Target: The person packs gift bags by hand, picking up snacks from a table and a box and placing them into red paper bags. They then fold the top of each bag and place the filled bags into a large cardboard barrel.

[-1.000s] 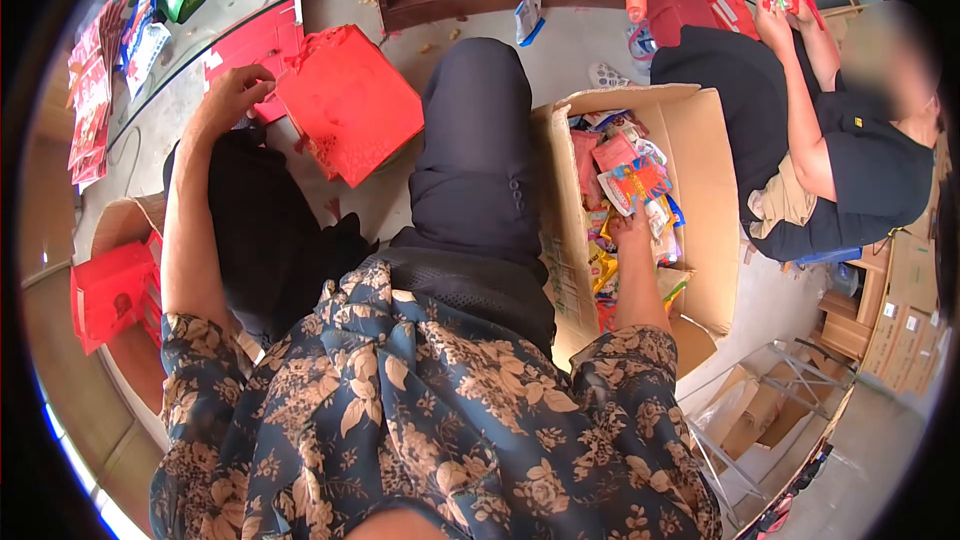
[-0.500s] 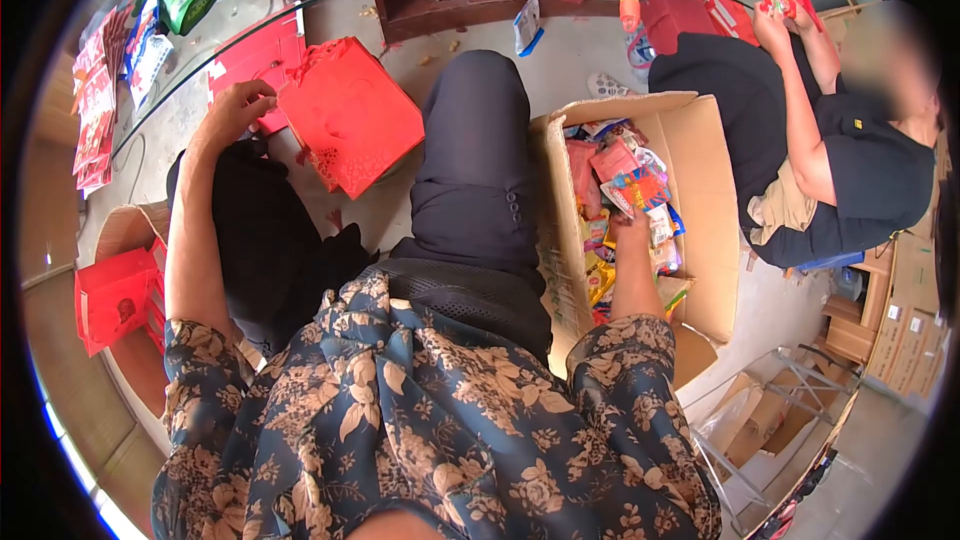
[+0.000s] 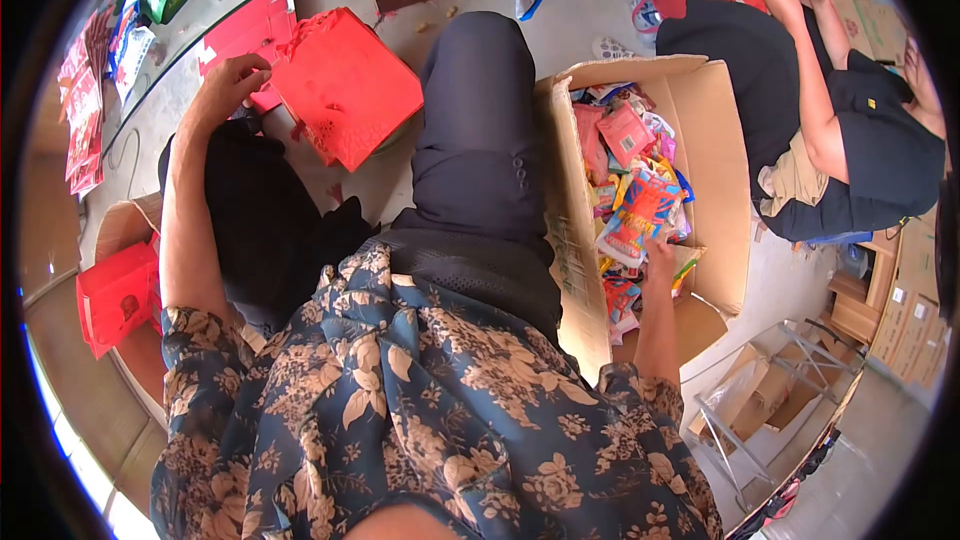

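My right hand (image 3: 658,258) is closed on a red and blue snack packet (image 3: 640,215) inside an open cardboard box (image 3: 720,190). Around the packet lie several colourful snack packets (image 3: 625,130). At upper left, my left hand (image 3: 240,82) is beside a large red paper bag (image 3: 350,90), its fingers curled at the bag's left edge. Whether those fingers grip the bag or something small cannot be made out.
Another person (image 3: 850,140) sits on the right, both hands raised around a small red item. A glass table edge (image 3: 200,55) crosses the upper left. Red bags (image 3: 120,295) stand in a carton at far left. A metal frame (image 3: 770,410) stands lower right.
My right hand has moved toward me in the box, and the packet it holds now shows more fully. The view has shifted slightly. My left hand stays beside the red bag.
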Demonstrator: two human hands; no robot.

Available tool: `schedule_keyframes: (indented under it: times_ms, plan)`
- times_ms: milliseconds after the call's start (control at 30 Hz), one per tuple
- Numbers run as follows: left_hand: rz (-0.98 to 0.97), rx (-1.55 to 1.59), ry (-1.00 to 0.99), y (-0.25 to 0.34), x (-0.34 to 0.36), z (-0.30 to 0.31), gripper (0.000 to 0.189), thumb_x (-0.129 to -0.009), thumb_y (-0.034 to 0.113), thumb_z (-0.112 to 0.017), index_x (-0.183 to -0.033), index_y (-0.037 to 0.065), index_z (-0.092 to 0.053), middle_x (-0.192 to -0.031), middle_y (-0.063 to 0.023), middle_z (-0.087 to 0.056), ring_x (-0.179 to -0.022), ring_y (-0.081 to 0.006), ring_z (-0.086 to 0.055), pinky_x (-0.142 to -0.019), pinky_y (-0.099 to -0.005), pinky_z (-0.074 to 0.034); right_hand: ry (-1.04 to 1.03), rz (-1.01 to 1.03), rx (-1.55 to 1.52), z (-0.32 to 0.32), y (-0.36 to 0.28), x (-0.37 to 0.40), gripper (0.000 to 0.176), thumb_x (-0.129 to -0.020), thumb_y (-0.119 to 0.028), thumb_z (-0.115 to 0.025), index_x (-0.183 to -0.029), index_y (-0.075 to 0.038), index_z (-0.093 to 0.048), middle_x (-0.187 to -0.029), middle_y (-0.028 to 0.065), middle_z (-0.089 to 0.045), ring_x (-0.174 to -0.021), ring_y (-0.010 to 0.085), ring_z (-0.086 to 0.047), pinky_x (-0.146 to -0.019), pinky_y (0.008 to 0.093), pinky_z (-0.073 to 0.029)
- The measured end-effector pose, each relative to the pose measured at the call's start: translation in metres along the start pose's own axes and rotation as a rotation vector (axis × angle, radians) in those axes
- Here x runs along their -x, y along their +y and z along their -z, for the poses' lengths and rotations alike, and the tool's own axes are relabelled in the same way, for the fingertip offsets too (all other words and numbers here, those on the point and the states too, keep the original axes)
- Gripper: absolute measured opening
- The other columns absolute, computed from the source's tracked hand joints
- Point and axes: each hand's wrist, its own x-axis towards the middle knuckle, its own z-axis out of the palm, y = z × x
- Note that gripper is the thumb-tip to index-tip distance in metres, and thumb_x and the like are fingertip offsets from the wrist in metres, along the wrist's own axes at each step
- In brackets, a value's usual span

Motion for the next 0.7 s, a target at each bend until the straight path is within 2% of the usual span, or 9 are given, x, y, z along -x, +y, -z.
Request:
schedule_keyframes:
  times_ms: [67,167,300,400,500,600,700]
  plan:
    - [-0.020,-0.017,-0.002,-0.003,-0.004,-0.001,0.023,-0.089,0.019,-0.060,-0.102,0.001,-0.066,-0.080,-0.0074,-0.065,-0.071,-0.0150,-0.061,-0.063,-0.0306,-0.049,-0.065,-0.046,0.080,-0.011,-0.014,0.039,0.013,-0.085,-0.023,-0.071,-0.081,-0.013,-0.064,-0.071,-0.0038,-0.061,-0.052,0.0067,-0.052,-0.047,0.0222,-0.041]
    - [0.001,-0.022,-0.020,-0.007,-0.011,-0.002,0.022,-0.089,0.019,-0.060,-0.101,0.001,-0.066,-0.081,-0.0074,-0.065,-0.071,-0.0146,-0.061,-0.064,-0.0301,-0.048,-0.184,-0.067,0.077,-0.008,0.025,0.024,0.013,-0.084,-0.020,-0.072,-0.080,-0.010,-0.064,-0.065,-0.0039,-0.056,-0.054,0.0061,-0.052,-0.050,0.0230,-0.043]
    - [-0.019,0.023,-0.022,-0.003,-0.008,-0.004,0.023,-0.088,0.020,-0.061,-0.102,0.002,-0.067,-0.080,-0.0073,-0.065,-0.070,-0.0147,-0.060,-0.064,-0.0299,-0.048,-0.007,0.182,0.270,-0.024,0.050,0.001,0.013,-0.083,-0.021,-0.074,-0.081,-0.010,-0.065,-0.072,-0.0040,-0.061,-0.059,0.0082,-0.055,-0.051,0.0239,-0.040]
    - [0.010,0.000,-0.010,0.003,-0.005,-0.006,0.024,-0.088,0.021,-0.062,-0.102,0.003,-0.067,-0.080,-0.0073,-0.065,-0.070,-0.0149,-0.060,-0.064,-0.0301,-0.048,-0.059,0.018,0.162,-0.041,0.040,-0.003,0.014,-0.084,-0.021,-0.073,-0.087,-0.008,-0.069,-0.077,-0.0026,-0.065,-0.062,0.0096,-0.058,-0.056,0.0268,-0.044]
    - [0.022,0.015,-0.007,-0.004,-0.004,-0.004,0.024,-0.088,0.022,-0.061,-0.103,0.003,-0.067,-0.080,-0.0074,-0.066,-0.070,-0.0152,-0.060,-0.064,-0.0305,-0.048,-0.128,0.132,0.143,-0.062,0.019,0.012,0.020,-0.084,-0.021,-0.073,-0.095,-0.006,-0.069,-0.083,0.0018,-0.069,-0.066,0.0118,-0.061,-0.061,0.0289,-0.048]
    - [-0.011,0.002,0.006,-0.012,-0.004,-0.006,0.024,-0.088,0.022,-0.061,-0.103,0.003,-0.067,-0.079,-0.0076,-0.066,-0.071,-0.0154,-0.060,-0.063,-0.0309,-0.048,-0.041,0.443,0.792,-0.059,0.006,0.007,0.027,-0.081,-0.026,-0.074,-0.096,-0.004,-0.068,-0.084,0.0061,-0.071,-0.070,0.0151,-0.065,-0.064,0.0312,-0.050]
    - [-0.021,-0.011,0.019,-0.017,-0.006,-0.006,0.024,-0.088,0.022,-0.061,-0.103,0.003,-0.067,-0.079,-0.0076,-0.065,-0.071,-0.0155,-0.060,-0.063,-0.0312,-0.047,-0.140,0.423,0.566,-0.061,0.016,-0.019,0.035,-0.078,-0.032,-0.076,-0.096,-0.003,-0.068,-0.082,0.0084,-0.071,-0.072,0.0179,-0.067,-0.066,0.0332,-0.051]
